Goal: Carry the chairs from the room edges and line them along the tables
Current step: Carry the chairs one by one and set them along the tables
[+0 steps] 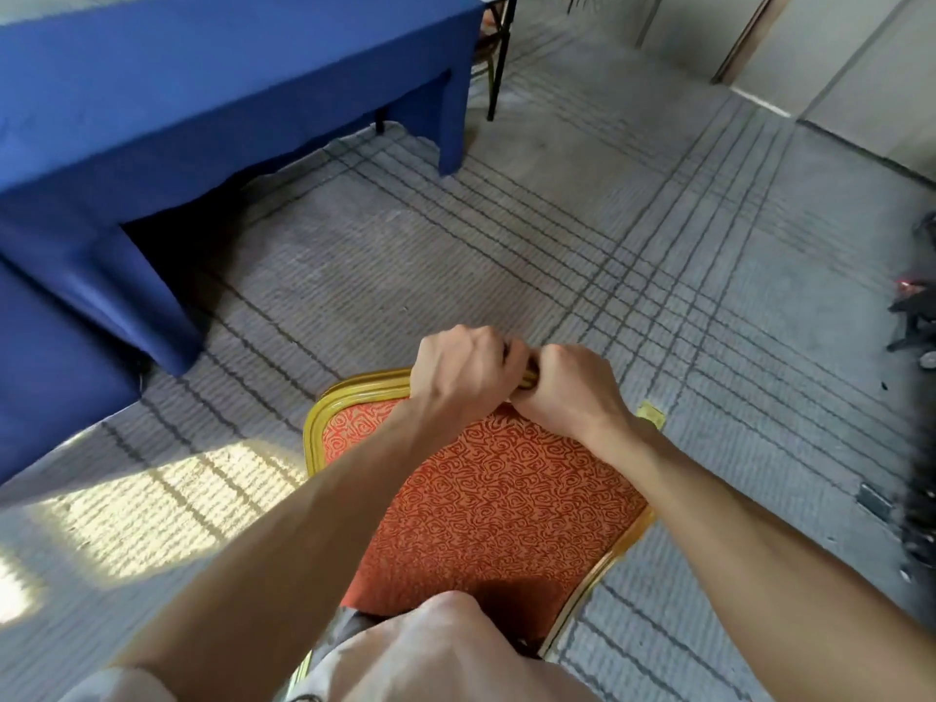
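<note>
You are carrying the gold-framed chair with red-orange swirl-patterned upholstery (496, 499), which sits at 6 o'clock in your view, its padded panel tilted up toward you. Its near edge is close over your raised knee (445, 646). The long table draped in blue cloth (202, 93) stands at 10 o'clock, well apart from the chair across the grey carpet with dark grid lines (506, 235).

To do this step well, turn toward 10 o'clock and bring the chair square to the table's long side. Set all its legs down together, clear of the hanging cloth. With both grips bunched at the middle of the rail, the chair will probably swing, so spreading them toward the frame's corners should steady it. Stay clear of the dark equipment (917, 306) at 3 o'clock.

Your left hand (458, 377) and right hand (570, 392) sit side by side at 12 o'clock of the chair, knuckles nearly touching. The fingers of both are curled tight round the far gold rail, and the thumbs are hidden. Both forearms reach forward and converge, with the wrists bent slightly down.
</note>
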Demonstrator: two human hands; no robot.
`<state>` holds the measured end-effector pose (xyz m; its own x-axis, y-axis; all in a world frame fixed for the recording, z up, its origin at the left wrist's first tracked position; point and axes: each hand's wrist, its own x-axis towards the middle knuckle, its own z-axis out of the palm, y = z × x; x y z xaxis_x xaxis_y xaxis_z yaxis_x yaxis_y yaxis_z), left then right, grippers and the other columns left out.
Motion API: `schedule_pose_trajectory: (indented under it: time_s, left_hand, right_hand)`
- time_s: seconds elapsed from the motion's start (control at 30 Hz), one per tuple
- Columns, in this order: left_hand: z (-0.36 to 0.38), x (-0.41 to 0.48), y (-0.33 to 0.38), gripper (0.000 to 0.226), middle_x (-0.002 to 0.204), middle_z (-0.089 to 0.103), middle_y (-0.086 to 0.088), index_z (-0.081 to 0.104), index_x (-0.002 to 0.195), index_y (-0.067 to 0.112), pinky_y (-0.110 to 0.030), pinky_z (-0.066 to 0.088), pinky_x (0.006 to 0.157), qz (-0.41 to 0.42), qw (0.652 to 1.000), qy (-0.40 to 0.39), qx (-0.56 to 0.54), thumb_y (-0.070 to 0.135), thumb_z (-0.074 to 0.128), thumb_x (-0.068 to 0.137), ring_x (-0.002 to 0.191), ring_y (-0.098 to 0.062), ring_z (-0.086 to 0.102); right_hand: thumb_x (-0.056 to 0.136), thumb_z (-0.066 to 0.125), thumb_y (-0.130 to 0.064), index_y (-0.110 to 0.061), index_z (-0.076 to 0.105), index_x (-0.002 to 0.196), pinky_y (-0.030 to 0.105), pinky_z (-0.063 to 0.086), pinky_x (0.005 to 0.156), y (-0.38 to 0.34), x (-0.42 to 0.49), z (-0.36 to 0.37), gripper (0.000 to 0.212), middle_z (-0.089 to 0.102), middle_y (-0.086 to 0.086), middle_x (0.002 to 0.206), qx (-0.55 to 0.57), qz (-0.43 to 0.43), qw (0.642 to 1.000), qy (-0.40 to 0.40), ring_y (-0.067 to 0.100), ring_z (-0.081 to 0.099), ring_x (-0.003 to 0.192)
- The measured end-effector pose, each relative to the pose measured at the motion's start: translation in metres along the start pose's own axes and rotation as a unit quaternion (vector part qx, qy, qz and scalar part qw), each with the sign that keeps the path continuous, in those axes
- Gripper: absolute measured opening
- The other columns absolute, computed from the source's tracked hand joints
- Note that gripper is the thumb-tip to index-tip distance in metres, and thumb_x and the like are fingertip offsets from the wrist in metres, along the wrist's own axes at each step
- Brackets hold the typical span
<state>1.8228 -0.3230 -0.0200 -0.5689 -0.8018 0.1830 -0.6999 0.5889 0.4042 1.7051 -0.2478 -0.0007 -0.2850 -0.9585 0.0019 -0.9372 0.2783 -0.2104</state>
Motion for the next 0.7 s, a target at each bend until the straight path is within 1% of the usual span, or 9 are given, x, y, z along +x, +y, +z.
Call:
schedule_pose_trajectory:
  time_s: [0.1,0.17,0.23,0.37,0.47,0.53,0.6,0.7]
  left_hand:
    - [-0.013,0.046,0.003,0.055,0.053,0.044,0.001,0.051,0.059,0.009,-0.031,0.030,0.054,0.017,1.000,0.000,-0.011,0.046,0.036,0.097,0.052,-0.022,0.046]
    - [-0.024,0.081,0.007,0.055,0.049,0.040,0.002,0.052,0.059,0.009,-0.031,0.027,0.050,0.021,1.000,0.016,-0.017,0.046,0.037,0.097,0.048,-0.019,0.041]
    - [-0.030,0.103,0.009,0.055,0.048,0.040,0.002,0.052,0.058,0.009,-0.031,0.024,0.047,0.018,0.999,0.029,-0.024,0.046,0.038,0.096,0.044,-0.015,0.037]
    - [-0.016,0.144,0.009,0.051,0.051,0.045,0.001,0.051,0.059,0.010,-0.031,0.027,0.051,0.020,0.999,0.025,-0.030,0.046,0.041,0.093,0.048,-0.020,0.043]
    - [0.012,0.173,0.001,0.049,0.055,0.054,-0.003,0.055,0.063,0.010,-0.030,0.033,0.051,0.013,1.000,0.005,-0.015,0.049,0.041,0.090,0.051,-0.025,0.048]
    - [0.033,0.193,-0.007,0.046,0.059,0.058,-0.005,0.057,0.067,0.012,-0.030,0.035,0.051,0.011,1.000,-0.010,-0.010,0.049,0.039,0.089,0.052,-0.025,0.048]
    - [0.058,0.223,-0.011,0.049,0.057,0.056,-0.004,0.054,0.063,0.011,-0.030,0.032,0.050,-0.001,0.999,-0.033,0.002,0.048,0.039,0.091,0.051,-0.023,0.047]
    - [0.085,0.266,-0.013,0.052,0.049,0.047,-0.002,0.052,0.060,0.009,-0.029,0.028,0.048,-0.011,0.997,-0.069,0.011,0.047,0.038,0.093,0.044,-0.017,0.042]
  right_hand:
    - [0.080,0.068,-0.050,-0.010,0.068,0.078,0.032,0.042,0.059,0.008,0.038,-0.019,0.041,0.070,0.012,0.075,-0.010,-0.007,1.000,0.027,0.034,0.067,0.073]
    - [0.080,0.066,-0.053,-0.010,0.068,0.075,0.031,0.039,0.056,0.016,0.068,-0.035,0.043,0.070,0.012,0.071,-0.018,-0.024,0.997,0.067,0.034,0.066,0.068]
    - [0.079,0.062,-0.056,-0.010,0.067,0.072,0.029,0.035,0.054,0.023,0.086,-0.044,0.047,0.067,0.011,0.064,-0.037,-0.046,0.992,0.108,0.033,0.063,0.061]
    - [0.074,0.064,-0.046,-0.014,0.060,0.056,0.023,0.030,0.046,0.049,0.123,-0.036,0.036,0.054,0.005,0.043,-0.056,-0.080,0.981,0.165,0.028,0.053,0.038]
    - [0.067,0.072,-0.039,-0.015,0.056,0.049,0.019,0.024,0.045,0.070,0.155,-0.014,0.034,0.049,0.002,0.037,-0.062,-0.096,0.980,0.160,0.025,0.048,0.031]
    - [0.065,0.078,-0.038,-0.016,0.055,0.050,0.019,0.026,0.043,0.084,0.178,0.004,0.035,0.050,0.002,0.038,-0.071,-0.100,0.983,0.139,0.025,0.049,0.031]
    - [0.062,0.080,-0.038,-0.016,0.055,0.049,0.022,0.033,0.040,0.106,0.210,0.021,0.036,0.051,0.003,0.038,-0.072,-0.092,0.988,0.104,0.027,0.049,0.032]
    - [0.059,0.078,-0.037,-0.016,0.057,0.049,0.021,0.034,0.040,0.137,0.254,0.033,0.032,0.051,0.002,0.038,-0.079,-0.082,0.990,0.082,0.026,0.051,0.032]
